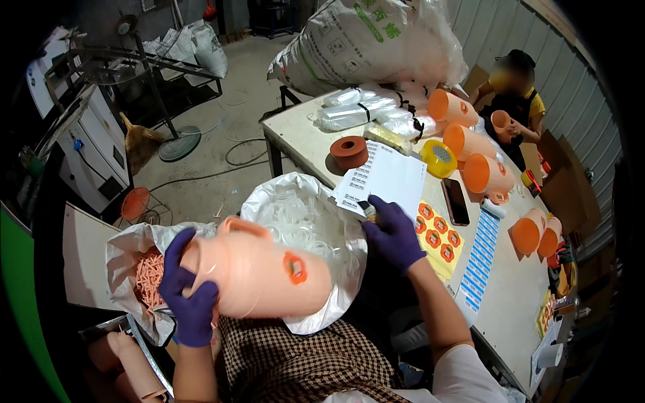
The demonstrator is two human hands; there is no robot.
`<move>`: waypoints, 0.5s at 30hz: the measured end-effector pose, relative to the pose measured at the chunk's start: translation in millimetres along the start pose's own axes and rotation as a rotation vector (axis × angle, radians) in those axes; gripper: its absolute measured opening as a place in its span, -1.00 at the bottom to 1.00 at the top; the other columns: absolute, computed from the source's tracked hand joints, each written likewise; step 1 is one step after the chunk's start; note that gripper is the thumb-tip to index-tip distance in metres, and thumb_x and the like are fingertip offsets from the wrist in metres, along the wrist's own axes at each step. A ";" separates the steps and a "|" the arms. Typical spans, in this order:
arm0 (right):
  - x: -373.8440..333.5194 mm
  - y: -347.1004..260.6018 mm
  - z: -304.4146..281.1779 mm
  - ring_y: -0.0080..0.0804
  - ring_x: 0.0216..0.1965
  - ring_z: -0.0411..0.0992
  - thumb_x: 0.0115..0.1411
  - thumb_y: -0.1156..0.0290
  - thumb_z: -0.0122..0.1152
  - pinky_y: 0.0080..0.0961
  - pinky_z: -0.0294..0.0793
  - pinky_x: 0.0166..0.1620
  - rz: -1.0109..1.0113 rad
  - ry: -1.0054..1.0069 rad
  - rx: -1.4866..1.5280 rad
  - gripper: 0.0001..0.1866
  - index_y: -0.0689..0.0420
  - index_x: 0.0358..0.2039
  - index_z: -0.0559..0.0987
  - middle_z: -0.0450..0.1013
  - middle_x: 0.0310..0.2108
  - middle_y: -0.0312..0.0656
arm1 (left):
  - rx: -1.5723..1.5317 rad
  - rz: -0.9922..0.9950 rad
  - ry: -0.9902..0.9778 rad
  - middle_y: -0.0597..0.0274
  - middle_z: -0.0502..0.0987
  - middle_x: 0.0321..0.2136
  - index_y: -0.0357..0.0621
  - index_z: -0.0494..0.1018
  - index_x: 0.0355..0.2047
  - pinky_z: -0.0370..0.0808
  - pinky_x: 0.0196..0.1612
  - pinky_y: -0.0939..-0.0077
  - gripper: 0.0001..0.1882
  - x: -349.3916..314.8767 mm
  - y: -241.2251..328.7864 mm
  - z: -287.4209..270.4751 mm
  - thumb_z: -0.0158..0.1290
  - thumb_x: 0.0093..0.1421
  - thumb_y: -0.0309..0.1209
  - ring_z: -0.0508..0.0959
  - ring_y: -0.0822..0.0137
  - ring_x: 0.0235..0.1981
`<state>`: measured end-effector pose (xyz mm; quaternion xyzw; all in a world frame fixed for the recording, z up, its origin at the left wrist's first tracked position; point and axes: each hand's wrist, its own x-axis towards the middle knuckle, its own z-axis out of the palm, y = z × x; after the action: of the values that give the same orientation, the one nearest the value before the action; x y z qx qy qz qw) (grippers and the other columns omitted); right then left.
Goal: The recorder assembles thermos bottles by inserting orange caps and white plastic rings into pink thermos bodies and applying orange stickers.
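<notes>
My left hand (188,285), in a purple glove, is closed round one end of a peach plastic jug (269,275). The jug lies tilted on its side in the air, its handle upward and a red-orange flower sticker on its wall. My right hand (393,232), gloved alike, is closed at the near edge of the table, by the white label sheets (393,178). A small dark-and-light piece (367,208) shows at its fingertips; its kind is unclear. Beneath the jug is a white sack (356,255) of clear plastic rings (289,211).
Several peach jugs (487,174) stand or lie on the table (403,295), with a phone (456,201), yellow tape (439,158), brown tape (349,152) and a yellow sticker sheet (437,238). A bag of pink plastic pieces (149,277) sits left. Across the table a person (514,101) holds a cup.
</notes>
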<state>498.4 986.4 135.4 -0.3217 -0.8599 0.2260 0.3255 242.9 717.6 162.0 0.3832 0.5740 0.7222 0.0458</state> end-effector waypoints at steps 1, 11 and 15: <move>5.8 0.0 -14.0 -0.07 -0.34 0.53 0.14 0.26 0.35 -0.27 0.54 -0.24 -0.011 0.024 0.012 -0.56 0.05 0.04 0.59 0.48 -0.35 -0.04 | 0.005 0.077 -0.042 -0.20 0.43 0.14 -0.25 0.41 -0.62 0.34 0.21 0.12 -0.57 19.3 3.2 14.9 0.35 -0.07 -0.15 0.46 0.01 0.12; 49.9 44.7 7.7 -0.13 -0.34 0.54 0.27 0.03 0.16 -0.20 0.53 -0.30 0.010 -0.144 -0.395 -0.71 -0.16 -0.12 0.65 0.45 -0.29 -0.15 | 0.341 0.457 -0.373 -0.05 0.58 -0.10 -0.23 0.40 -0.69 0.54 -0.26 0.38 -0.59 146.7 5.2 185.0 0.38 -0.09 -0.24 0.64 0.17 -0.22; 45.3 53.6 19.7 -0.09 -0.34 0.53 0.27 0.12 0.13 -0.16 0.54 -0.30 0.051 -0.167 -0.426 -0.78 -0.13 -0.19 0.65 0.44 -0.30 -0.14 | 0.357 0.488 -0.462 -0.04 0.58 -0.09 -0.22 0.37 -0.72 0.52 -0.30 0.40 -0.60 138.8 13.4 188.4 0.37 -0.13 -0.25 0.63 0.19 -0.31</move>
<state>480.0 1051.7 108.6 -0.3848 -0.9038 0.0732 0.1722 264.7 932.9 252.0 0.6632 0.5574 0.4950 -0.0668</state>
